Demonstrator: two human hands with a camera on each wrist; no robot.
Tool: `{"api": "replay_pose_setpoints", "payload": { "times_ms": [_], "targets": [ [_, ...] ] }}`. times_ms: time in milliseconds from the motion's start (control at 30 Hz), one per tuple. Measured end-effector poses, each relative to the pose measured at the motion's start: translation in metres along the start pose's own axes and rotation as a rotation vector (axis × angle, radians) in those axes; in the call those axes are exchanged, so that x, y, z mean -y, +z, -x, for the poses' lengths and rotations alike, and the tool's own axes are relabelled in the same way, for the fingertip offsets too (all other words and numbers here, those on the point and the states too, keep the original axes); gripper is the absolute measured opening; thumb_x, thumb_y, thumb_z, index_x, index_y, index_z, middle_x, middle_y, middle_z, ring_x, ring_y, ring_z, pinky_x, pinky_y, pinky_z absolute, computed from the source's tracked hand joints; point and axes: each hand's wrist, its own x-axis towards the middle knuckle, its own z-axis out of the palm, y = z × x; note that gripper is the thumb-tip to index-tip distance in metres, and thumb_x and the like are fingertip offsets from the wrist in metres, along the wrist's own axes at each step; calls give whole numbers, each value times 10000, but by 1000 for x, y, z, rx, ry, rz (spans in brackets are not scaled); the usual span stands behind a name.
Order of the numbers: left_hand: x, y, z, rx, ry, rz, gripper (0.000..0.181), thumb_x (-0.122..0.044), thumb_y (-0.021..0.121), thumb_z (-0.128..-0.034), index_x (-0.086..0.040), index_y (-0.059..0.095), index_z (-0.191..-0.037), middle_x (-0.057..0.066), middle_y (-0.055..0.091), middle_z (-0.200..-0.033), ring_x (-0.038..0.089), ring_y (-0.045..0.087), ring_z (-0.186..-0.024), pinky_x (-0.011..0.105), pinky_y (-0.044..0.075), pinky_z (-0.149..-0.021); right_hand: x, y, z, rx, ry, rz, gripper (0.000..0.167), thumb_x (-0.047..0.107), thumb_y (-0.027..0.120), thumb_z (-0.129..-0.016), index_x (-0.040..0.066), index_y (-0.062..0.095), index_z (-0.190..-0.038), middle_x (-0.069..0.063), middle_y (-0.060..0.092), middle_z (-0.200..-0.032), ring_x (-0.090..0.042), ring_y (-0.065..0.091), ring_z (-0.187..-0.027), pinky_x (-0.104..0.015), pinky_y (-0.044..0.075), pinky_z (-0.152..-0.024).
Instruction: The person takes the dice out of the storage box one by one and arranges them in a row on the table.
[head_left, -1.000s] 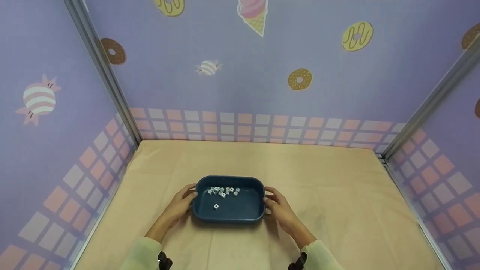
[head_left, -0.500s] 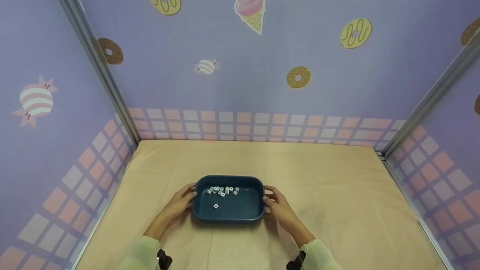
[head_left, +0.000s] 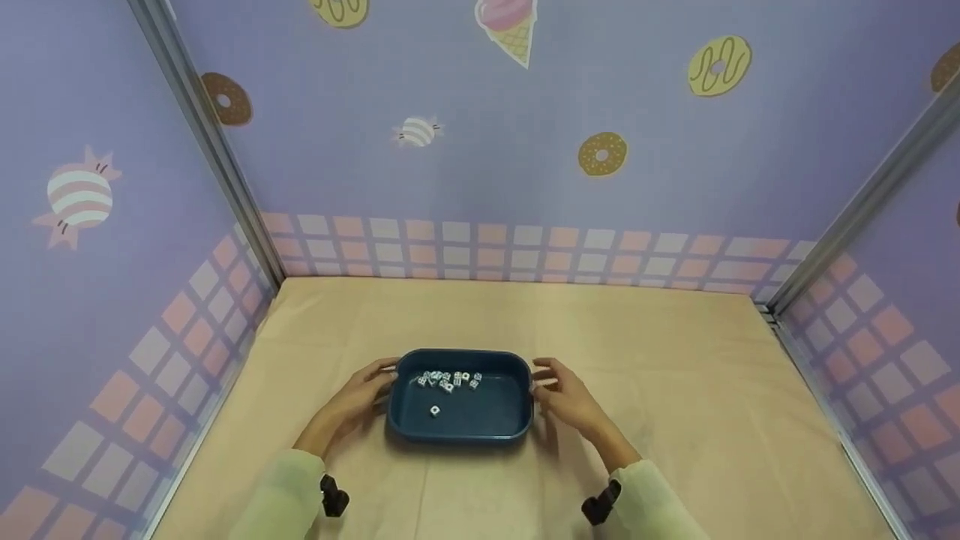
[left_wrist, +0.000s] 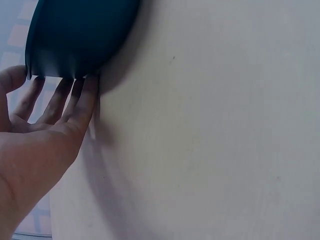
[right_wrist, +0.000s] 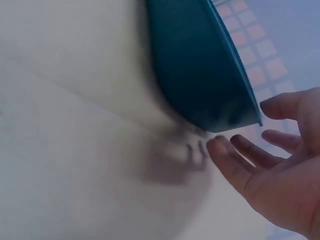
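A dark blue rectangular tray (head_left: 480, 420) with rounded corners rests on the cloth in the head view. Several small white dice (head_left: 446, 380) lie grouped toward its far wall, and a single die (head_left: 435, 411) sits nearer the front left. At the tray's left end is my left hand (head_left: 361, 394); in the left wrist view its straight fingertips touch the end wall, the thumb beside the rim. My right hand (head_left: 566, 397) is by the right end, fingers spread and holding nothing. The right wrist view shows a small gap between those fingertips and the tray.
A beige cloth (head_left: 675, 390) covers the tabletop. Purple panels (head_left: 510, 172) printed with sweets and pink-white checks enclose it at the back and both sides, joined by grey metal posts (head_left: 206, 142).
Both hands held the tray by its ends before; now their fingers have loosened, and the right hand has come slightly away. Dice and tray keep their places.
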Motion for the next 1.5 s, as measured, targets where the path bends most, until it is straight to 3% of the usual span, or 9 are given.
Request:
{"api": "replay_pose_setpoints", "payload": {
  "times_ms": [100,200,400,667,767,900,1033,1333,1500],
  "targets": [
    [0,-2,-2,18,3,13,472,-184,523,-1129,-70,465,-1583,215,487,-1582,395,513,-1431,465,524,-1064,9,-1,-9,-110,-121,104,370,4,677,-978,-51,622,-1340,-234,671,-1274,-365,685,-1116,-460,600,-896],
    [0,-4,-2,11,1,11,483,-189,533,-1123,-63,467,-1584,206,469,-1606,389,478,-1465,472,514,-1083,18,4,-17,-184,-221,111,284,2,732,-955,-47,679,-1229,-210,699,-1165,-342,695,-1045,-455,606,-891],
    [4,-5,-3,-1,-5,55,498,-216,553,-1118,-82,469,-1590,194,450,-1626,385,443,-1493,449,521,-1077,26,27,-33,-141,-319,81,271,19,777,-948,-71,698,-1191,-202,711,-1100,-323,700,-1030,-429,613,-893],
    [15,-5,-5,8,8,82,526,-280,582,-1112,-114,475,-1599,148,429,-1653,357,411,-1519,451,490,-1123,29,59,-47,-46,-301,156,256,43,786,-951,-21,718,-1189,-151,726,-1115,-228,710,-987,-348,609,-879],
    [17,-4,-4,3,20,86,518,-286,589,-1110,-117,492,-1590,129,447,-1645,342,422,-1513,439,494,-1118,25,65,-49,-45,-302,211,236,34,792,-943,-23,724,-1162,-130,726,-1088,-205,710,-957,-353,613,-859],
    [18,-2,-3,-17,42,70,509,-285,591,-1108,-99,509,-1575,139,476,-1621,347,458,-1486,410,521,-1080,18,70,-50,-45,-283,248,237,45,805,-935,-31,737,-1149,-90,731,-1065,-178,709,-939,-347,612,-848],
    [19,0,-2,-71,56,41,475,-272,584,-1107,-105,542,-1550,149,523,-1578,355,528,-1426,403,547,-1041,15,72,-52,19,-294,281,257,91,800,-952,-31,735,-1170,-103,732,-1076,-182,719,-947,-340,612,-850],
    [22,5,-5,-74,87,31,494,-309,587,-1108,-107,537,-1556,173,544,-1553,374,573,-1383,472,500,-1109,19,73,-59,45,-257,390,194,104,818,-936,18,761,-1100,-43,721,-1002,-152,681,-899,-345,591,-819],
    [25,5,-5,-90,89,22,479,-315,588,-1107,-127,556,-1546,149,539,-1567,364,564,-1396,488,472,-1136,17,78,-63,87,-294,430,164,73,812,-931,-3,765,-1069,-78,724,-981,-167,670,-874,-348,581,-794]
  ]
}}
